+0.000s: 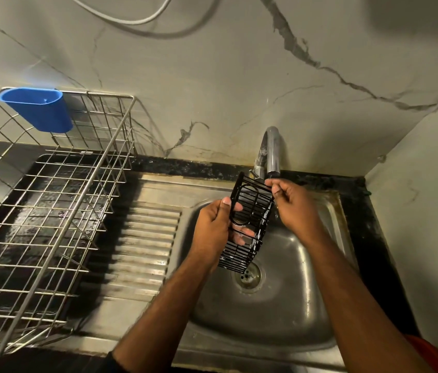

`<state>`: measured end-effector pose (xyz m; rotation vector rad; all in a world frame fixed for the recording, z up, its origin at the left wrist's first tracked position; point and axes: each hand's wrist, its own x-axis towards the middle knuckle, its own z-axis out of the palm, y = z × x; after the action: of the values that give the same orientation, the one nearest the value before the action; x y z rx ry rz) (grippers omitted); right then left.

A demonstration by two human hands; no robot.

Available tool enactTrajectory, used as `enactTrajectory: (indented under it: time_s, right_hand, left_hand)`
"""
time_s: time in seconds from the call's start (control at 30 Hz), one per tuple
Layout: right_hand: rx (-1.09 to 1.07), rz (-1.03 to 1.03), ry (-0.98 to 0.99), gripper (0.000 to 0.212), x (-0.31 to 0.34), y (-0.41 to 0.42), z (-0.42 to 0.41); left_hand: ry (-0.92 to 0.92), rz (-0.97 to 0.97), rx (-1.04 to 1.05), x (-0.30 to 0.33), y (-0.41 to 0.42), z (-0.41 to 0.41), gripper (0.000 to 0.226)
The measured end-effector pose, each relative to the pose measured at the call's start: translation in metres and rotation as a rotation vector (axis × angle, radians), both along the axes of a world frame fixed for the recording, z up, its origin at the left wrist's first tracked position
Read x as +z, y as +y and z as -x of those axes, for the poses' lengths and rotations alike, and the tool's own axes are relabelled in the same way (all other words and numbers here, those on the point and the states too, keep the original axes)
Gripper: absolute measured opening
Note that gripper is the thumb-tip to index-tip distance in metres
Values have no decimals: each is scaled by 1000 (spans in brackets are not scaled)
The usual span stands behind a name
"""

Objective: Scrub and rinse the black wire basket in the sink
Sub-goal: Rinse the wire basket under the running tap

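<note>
While we hold the black wire basket [250,224] upright over the sink [306,305], our left hand [216,224] wraps its left edge, fingers [242,234] showing through the wires. Our right hand [294,204] pinches the far top corner just under the faucet [273,154]. Nothing sits in the basket. The drain [247,275] lies below it. At left, a steel dish rack [37,211] carries a blue cup [37,109] on its far rim.
</note>
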<state>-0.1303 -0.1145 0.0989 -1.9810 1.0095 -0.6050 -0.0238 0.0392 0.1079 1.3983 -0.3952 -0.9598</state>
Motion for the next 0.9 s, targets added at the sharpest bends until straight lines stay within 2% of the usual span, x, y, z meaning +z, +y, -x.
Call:
enactTrajectory:
  time_s: [0.37, 0.6, 0.73, 0.9]
  right_hand:
    - [-43, -85, -39, 29, 1, 4, -1]
    - [-103, -348, -265, 25, -8, 4, -7]
    - [-151, -604, -424, 26, -7, -2, -15]
    - [-164, -735, -467, 28, -5, -6, -25]
  left_hand:
    - [-53, 15, 64, 0, 2, 11, 35]
    - [-23, 12, 76, -7, 2, 11, 33]
    - [-46, -18, 99, -7, 4, 11, 32]
    - [-60, -50, 154, -8, 4, 12, 32]
